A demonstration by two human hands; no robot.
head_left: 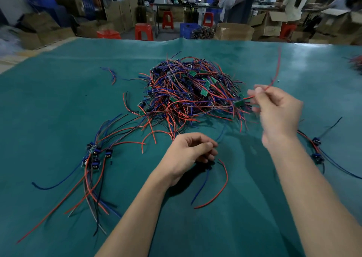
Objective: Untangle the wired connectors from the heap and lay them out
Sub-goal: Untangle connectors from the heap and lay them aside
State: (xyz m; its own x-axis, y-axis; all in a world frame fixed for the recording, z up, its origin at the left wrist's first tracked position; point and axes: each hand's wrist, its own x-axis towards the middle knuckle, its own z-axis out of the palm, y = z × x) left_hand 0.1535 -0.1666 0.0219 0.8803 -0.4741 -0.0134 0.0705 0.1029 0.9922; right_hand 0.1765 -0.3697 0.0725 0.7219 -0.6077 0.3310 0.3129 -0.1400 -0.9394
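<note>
A tangled heap (193,92) of red, blue and black wires with small green boards lies mid-table on the green mat (244,207). My right hand (278,115), blurred by motion, pinches a red wire (275,74) that runs up and away from a green board (239,102) at the heap's right edge. My left hand (193,153) sits just in front of the heap with fingers curled, pinching a blue wire (220,137); more blue and red wire (215,188) trails below it. A laid-out bundle (94,157) of connectors lies to the left, and two more connectors (316,149) lie to the right.
A few loose wires (112,74) lie at the far left of the mat. Another wire pile (356,63) shows at the right edge. Beyond the table stand red stools (144,31), cardboard boxes (234,31), a blue crate (189,29) and people at benches.
</note>
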